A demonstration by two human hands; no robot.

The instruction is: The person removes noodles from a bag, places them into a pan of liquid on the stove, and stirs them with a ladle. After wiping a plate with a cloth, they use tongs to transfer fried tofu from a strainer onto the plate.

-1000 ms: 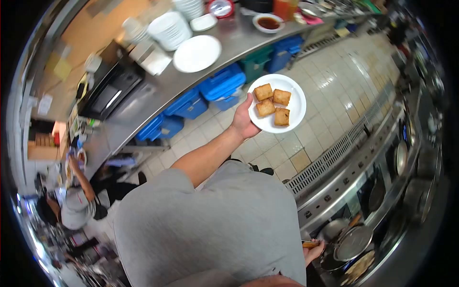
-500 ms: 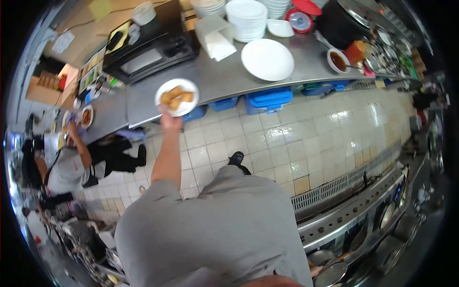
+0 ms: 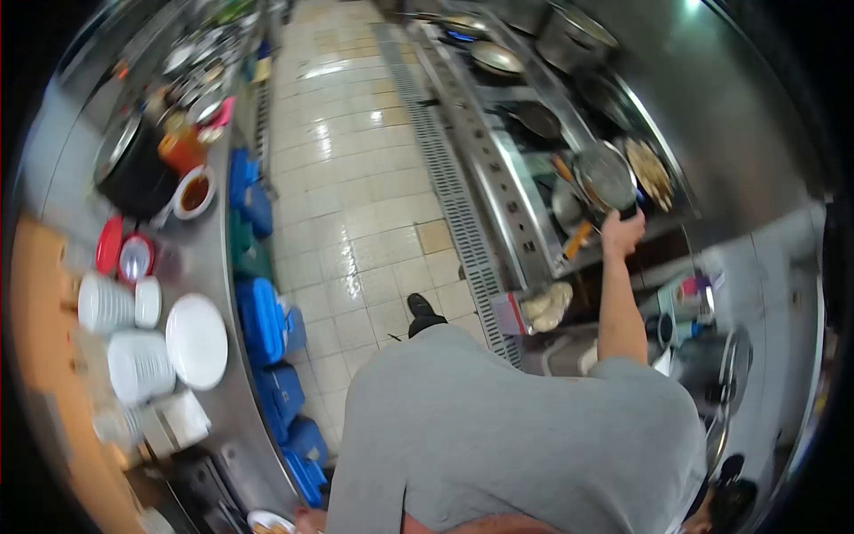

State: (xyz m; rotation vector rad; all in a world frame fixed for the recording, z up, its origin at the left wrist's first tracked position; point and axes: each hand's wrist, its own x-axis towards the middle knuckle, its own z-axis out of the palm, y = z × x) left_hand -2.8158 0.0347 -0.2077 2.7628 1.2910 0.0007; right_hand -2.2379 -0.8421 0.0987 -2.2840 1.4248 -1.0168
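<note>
My right hand (image 3: 623, 233) is closed round the dark handle of a round mesh strainer (image 3: 605, 176) at the stove. Wooden-handled utensils lie to its left, one with an orange-brown handle (image 3: 577, 240). At the bottom edge, my left hand (image 3: 310, 520) shows only in part, beside the white plate (image 3: 283, 520) with the golden fried pieces (image 3: 269, 529). That plate is by the counter's edge and cut off by the frame. Whether my left fingers still touch its rim cannot be made out.
Stacked white dishes (image 3: 140, 367), an oval plate (image 3: 197, 342), a bowl of dark sauce (image 3: 194, 192) and a black pot (image 3: 135, 173) stand on the left counter (image 3: 238, 427). Blue bins (image 3: 260, 322) sit below. Pans (image 3: 496, 59) line the stove; part of a person (image 3: 731, 503) shows at lower right.
The view has swung round toward the stove. The plate of fried pieces and my left hand are now at the bottom edge. My right hand has come into clear view, holding the strainer's handle.
</note>
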